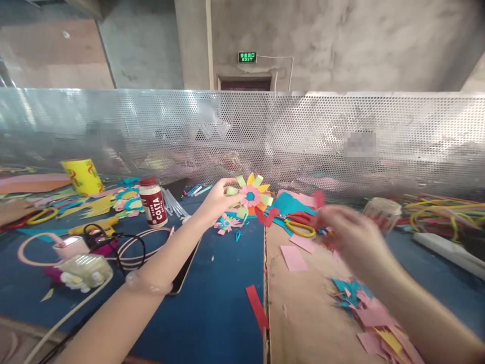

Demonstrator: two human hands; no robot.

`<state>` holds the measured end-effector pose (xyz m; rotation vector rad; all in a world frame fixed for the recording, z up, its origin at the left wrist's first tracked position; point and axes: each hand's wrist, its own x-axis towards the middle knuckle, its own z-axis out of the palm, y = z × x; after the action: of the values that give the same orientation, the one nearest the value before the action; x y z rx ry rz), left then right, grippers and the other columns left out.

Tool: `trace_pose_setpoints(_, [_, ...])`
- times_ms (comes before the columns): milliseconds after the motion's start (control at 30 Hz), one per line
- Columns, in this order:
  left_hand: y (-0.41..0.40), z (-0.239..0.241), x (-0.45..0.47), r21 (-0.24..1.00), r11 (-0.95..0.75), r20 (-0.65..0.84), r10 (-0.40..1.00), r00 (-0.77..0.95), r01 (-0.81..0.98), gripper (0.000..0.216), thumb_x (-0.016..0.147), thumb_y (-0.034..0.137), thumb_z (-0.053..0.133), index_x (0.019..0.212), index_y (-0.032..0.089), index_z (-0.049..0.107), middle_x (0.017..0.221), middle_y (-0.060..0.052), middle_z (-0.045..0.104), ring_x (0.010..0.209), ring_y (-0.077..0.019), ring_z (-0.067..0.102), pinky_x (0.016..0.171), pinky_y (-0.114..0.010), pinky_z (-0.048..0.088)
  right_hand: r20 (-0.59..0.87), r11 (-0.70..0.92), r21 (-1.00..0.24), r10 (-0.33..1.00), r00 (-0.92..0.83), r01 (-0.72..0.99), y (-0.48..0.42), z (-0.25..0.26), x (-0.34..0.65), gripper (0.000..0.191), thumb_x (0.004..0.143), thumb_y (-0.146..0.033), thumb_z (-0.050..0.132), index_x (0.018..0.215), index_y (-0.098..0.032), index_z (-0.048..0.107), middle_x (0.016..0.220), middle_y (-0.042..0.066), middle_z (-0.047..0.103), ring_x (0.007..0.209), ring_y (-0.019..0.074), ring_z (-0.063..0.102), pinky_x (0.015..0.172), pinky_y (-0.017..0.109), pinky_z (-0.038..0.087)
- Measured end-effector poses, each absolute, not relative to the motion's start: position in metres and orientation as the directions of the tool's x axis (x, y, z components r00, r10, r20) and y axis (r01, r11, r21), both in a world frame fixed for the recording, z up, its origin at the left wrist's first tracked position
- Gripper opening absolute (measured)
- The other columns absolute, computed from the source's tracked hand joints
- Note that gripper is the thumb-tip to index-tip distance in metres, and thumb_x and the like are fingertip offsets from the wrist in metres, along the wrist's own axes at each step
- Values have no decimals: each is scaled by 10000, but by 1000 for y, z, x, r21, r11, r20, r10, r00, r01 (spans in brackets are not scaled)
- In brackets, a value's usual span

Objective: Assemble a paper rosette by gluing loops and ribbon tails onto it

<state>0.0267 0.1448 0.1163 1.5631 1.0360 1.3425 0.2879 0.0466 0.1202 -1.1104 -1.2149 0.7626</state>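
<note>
My left hand is stretched far forward and pinches the left edge of a paper flower with yellow, green and orange petals, a pink ring and a teal centre, held just above the table. My right hand is smeared by motion over the brown board; a small red paper piece shows at its fingertips, but I cannot make out the grip. Yellow-handled scissors lie just left of that hand. A smaller pink and teal paper flower lies under the held one.
A perforated metal screen walls the far edge. On the blue table: a Costa bottle, a yellow cup, a glue gun, a phone, cables and a red strip. Paper scraps lie at right.
</note>
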Motion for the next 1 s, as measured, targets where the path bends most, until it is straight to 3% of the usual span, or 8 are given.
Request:
trace_pose_setpoints(133, [145, 119, 42, 944, -329, 329, 940, 89, -6, 459, 655, 237, 709, 1064, 183, 508, 824, -40, 606, 680, -149, 624, 578, -267, 513, -15, -21, -990, 999, -47, -140, 33, 61, 220, 282, 684, -435, 672, 724, -157, 639, 711, 71, 627, 681, 207, 603, 540, 340, 527])
trace_pose_setpoints(267, [143, 110, 53, 939, -316, 327, 943, 65, -137, 414, 655, 246, 711, 1015, 177, 520, 812, -27, 602, 668, -126, 610, 573, -241, 507, -156, -176, -927, 984, -87, -330, 28, 50, 204, 281, 643, -403, 737, 740, -164, 628, 796, 49, 618, 787, 210, 605, 625, 318, 513])
trace_pose_setpoints(433, [131, 108, 59, 925, -323, 336, 941, 35, -202, 418, 639, 245, 717, 998, 163, 518, 791, -21, 610, 683, -136, 618, 590, -246, 510, -141, -140, -910, 990, -26, -389, 35, 45, 204, 267, 634, -395, 753, 738, -172, 651, 793, 30, 621, 717, 150, 559, 674, 286, 450])
trace_pose_setpoints(667, [117, 107, 67, 921, -329, 348, 935, 63, -209, 376, 661, 245, 705, 978, 161, 519, 711, 7, 578, 602, -101, 582, 538, -205, 458, -122, -115, -928, 993, -4, -355, 47, 38, 199, 314, 673, -442, 710, 814, -162, 688, 930, 67, 644, 816, 171, 551, 739, 292, 400])
trace_pose_setpoints(767, [113, 105, 69, 928, -315, 338, 937, 93, -197, 372, 665, 250, 710, 971, 173, 514, 690, 23, 560, 547, -77, 543, 497, -186, 425, -129, -109, -910, 991, 21, -401, 51, 41, 198, 279, 647, -431, 736, 773, -188, 688, 855, 26, 640, 772, 146, 543, 714, 268, 387])
trace_pose_setpoints(1000, [109, 104, 71, 928, -332, 356, 925, 136, -170, 330, 696, 265, 686, 967, 190, 513, 747, 1, 593, 623, -107, 580, 518, -201, 441, -177, -126, -858, 983, 57, -497, 53, 42, 196, 253, 593, -404, 783, 701, -207, 666, 754, -22, 614, 718, 117, 529, 637, 230, 362])
